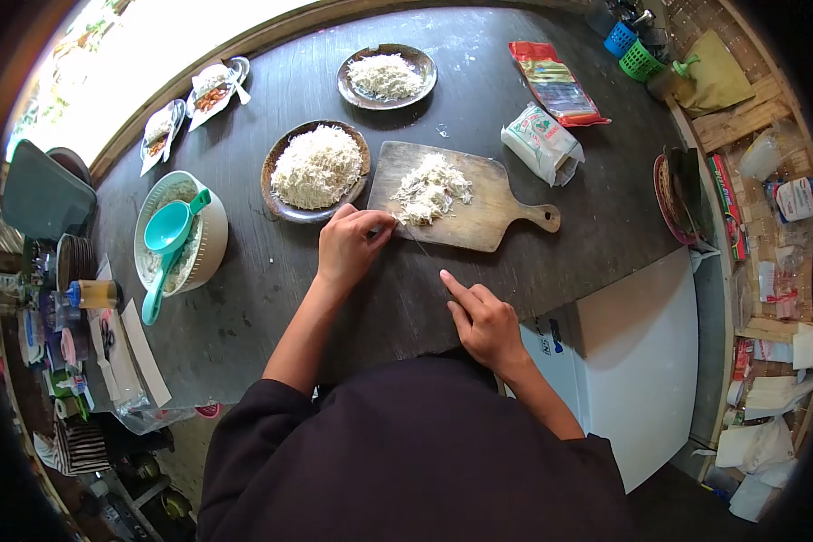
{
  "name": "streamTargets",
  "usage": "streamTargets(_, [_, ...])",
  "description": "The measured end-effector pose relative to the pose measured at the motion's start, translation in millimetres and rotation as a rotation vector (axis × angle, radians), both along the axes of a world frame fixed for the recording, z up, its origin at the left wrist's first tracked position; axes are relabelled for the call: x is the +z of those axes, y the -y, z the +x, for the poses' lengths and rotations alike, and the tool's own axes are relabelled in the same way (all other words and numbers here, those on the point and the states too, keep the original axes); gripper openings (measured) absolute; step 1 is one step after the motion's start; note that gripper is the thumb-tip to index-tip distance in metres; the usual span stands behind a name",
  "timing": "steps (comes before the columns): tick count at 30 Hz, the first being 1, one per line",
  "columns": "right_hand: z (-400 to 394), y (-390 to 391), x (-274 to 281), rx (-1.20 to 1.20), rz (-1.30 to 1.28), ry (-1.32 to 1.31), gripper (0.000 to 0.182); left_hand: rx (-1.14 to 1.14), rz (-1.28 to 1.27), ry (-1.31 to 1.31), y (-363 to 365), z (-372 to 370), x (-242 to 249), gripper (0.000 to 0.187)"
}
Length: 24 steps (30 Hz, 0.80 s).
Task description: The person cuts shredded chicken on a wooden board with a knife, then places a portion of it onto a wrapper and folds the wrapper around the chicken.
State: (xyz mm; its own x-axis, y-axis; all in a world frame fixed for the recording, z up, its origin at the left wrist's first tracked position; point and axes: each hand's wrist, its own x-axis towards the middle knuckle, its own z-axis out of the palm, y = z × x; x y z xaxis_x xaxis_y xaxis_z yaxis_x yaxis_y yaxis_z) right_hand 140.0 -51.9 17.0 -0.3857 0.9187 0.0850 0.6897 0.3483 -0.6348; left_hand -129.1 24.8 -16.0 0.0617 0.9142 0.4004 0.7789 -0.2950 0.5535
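A wooden cutting board (pixel 483 212) with a handle lies in front of me, bearing a loose heap of whitish shredded food (pixel 432 188). At the board's near left corner is my left hand (pixel 350 246), its thumb and fingers pinched together beside the shreds; what they hold is too small to make out. My right hand (pixel 486 327) is closed on a knife (pixel 422 247), index finger stretched forward. Only the thin dark blade shows, angled toward the left hand; the handle is hidden in the palm. Left of the board stands a brown plate (pixel 269 185) piled with similar shreds.
Another plate (pixel 343 86) of shreds stands farther back. A white paper packet (pixel 542 144) and a red plastic pack (pixel 560 86) lie right. At left are a white tub (pixel 210 244) with a turquoise strainer (pixel 169 228) and two small dishes of food. A white chest (pixel 641 361) adjoins the table's edge.
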Motion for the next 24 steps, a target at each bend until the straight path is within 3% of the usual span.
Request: streamTargets(24, [-4,-13,5,-0.017,0.018,0.078,0.052,-0.018,0.008,-0.017,-2,0,3,0.015])
